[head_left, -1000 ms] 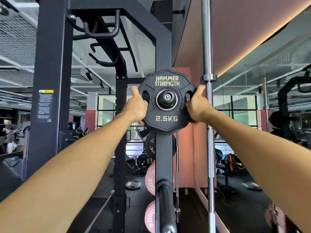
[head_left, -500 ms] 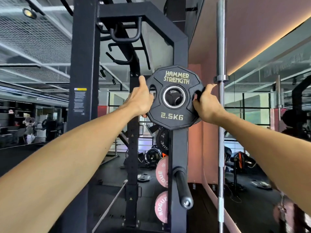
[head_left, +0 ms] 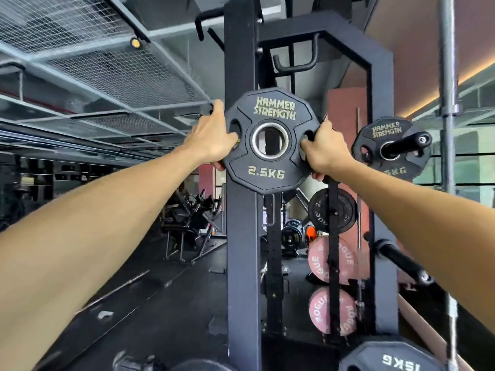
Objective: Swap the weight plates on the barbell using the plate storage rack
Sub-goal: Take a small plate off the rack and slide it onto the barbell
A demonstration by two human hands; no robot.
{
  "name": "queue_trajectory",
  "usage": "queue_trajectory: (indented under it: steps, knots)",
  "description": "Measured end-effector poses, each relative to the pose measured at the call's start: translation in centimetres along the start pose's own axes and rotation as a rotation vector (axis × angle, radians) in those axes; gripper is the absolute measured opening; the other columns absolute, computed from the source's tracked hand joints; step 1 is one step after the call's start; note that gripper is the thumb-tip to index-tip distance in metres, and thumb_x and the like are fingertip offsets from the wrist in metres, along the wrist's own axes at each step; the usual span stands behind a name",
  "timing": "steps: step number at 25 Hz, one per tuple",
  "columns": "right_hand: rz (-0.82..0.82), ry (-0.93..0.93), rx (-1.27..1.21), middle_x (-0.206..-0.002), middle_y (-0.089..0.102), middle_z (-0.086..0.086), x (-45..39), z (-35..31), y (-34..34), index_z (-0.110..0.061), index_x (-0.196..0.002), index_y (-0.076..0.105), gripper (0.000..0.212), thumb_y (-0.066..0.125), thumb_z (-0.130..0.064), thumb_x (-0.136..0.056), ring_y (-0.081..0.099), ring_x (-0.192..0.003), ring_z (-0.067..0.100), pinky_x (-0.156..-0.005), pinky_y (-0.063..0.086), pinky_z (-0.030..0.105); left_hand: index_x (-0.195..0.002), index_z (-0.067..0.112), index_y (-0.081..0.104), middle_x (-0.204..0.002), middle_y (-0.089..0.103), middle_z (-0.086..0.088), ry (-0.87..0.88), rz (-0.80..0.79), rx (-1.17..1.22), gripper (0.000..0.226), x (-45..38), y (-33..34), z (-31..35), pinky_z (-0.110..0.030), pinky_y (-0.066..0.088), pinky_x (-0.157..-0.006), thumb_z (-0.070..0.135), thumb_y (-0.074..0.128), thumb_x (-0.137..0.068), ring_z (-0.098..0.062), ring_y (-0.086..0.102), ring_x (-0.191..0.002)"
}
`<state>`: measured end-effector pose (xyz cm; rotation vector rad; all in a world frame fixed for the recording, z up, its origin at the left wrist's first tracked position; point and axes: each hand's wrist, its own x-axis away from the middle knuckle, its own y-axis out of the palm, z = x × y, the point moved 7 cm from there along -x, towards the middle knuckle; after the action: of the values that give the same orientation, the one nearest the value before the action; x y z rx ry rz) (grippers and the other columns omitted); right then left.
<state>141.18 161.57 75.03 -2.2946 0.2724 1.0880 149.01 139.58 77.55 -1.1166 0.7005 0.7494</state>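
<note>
The bottom edge cuts off a 15KG plate (head_left: 393,357); the second 2.5KG plate's (head_left: 385,148) weight mark is half hidden.

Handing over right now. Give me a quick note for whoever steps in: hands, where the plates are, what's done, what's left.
Left hand: gripping the left edge of the 2.5KG plate.
Right hand: gripping its right edge, at the grip slot.
Plate: held upright in the air in front of the rack upright; its centre hole is empty, so it is off any peg.
Another Hammer Strength plate sits on the storage peg to the right.
A 15KG plate shows at bottom right.
Done: 2.5KG plate is in hand, clear of the rack.
Left: carry it to the barbell and load it; the barbell sleeve is not identifiable here.
</note>
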Motion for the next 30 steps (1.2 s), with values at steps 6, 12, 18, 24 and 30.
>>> queue_trajectory:
  steps: [6, 12, 18, 24, 30]
  knots:
    - [-0.05, 0.06, -0.019, -0.103, 0.058, 0.021, 2.0, -8.3, 6.4, -0.001, -0.107, 0.045, 0.028, 0.048, -0.025, -0.093, 0.066, -0.051, 0.042, -0.056, 0.058, 0.052, -0.13, 0.015, 0.039, -0.098, 0.059, -0.009, -0.065, 0.013, -0.086, 0.044, 0.9, -6.2, -8.9, -0.045, 0.049, -0.079, 0.026, 0.056, -0.091, -0.036, 0.059, -0.089]
    - [-0.077, 0.111, 0.03, -0.094, 0.062, 0.02, 0.6, -9.0, 12.3, 0.003, -0.102, 0.055, 0.032, 0.048, -0.026, -0.091, 0.063, -0.04, 0.034, -0.039, 0.047, 0.028, -0.132, 0.017, 0.04, -0.099, 0.063, -0.008, -0.037, -0.02, -0.053, 0.045, -0.8, -4.5, -15.0, -0.046, 0.054, -0.076, 0.022, 0.057, -0.09, -0.033, 0.062, -0.079]
    - [-0.048, 0.067, 0.109, -0.084, 0.059, 0.016, -2.9, -5.8, 20.9, 0.001, -0.099, 0.055, 0.027, 0.048, -0.025, -0.092, 0.052, -0.05, 0.019, -0.05, 0.035, 0.027, -0.126, 0.011, 0.038, -0.088, 0.061, -0.008, -0.007, -0.031, -0.086, 0.04, -3.7, 1.4, -21.6, -0.038, 0.045, -0.06, 0.019, 0.057, -0.092, -0.022, 0.057, -0.069]
    - [-0.113, 0.058, 0.1, -0.079, 0.064, 0.018, -2.9, -4.3, 27.0, 0.0, -0.089, 0.054, 0.025, 0.046, -0.024, -0.087, 0.064, -0.044, 0.032, -0.046, 0.046, 0.03, -0.133, 0.015, 0.036, -0.091, 0.06, -0.01, 0.009, -0.086, -0.092, 0.043, -3.6, 5.8, -26.9, -0.04, 0.048, -0.072, 0.023, 0.054, -0.095, -0.033, 0.058, -0.084]
    - [-0.065, 0.052, 0.203, -0.088, 0.063, 0.018, 4.3, -2.0, 30.6, 0.0, -0.093, 0.058, 0.023, 0.047, -0.019, -0.088, 0.059, -0.067, 0.036, -0.062, 0.042, 0.031, -0.127, 0.012, 0.038, -0.09, 0.061, -0.012, 0.011, -0.134, -0.092, 0.038, 3.5, 9.7, -31.0, -0.045, 0.053, -0.075, 0.028, 0.051, -0.096, -0.035, 0.063, -0.079]
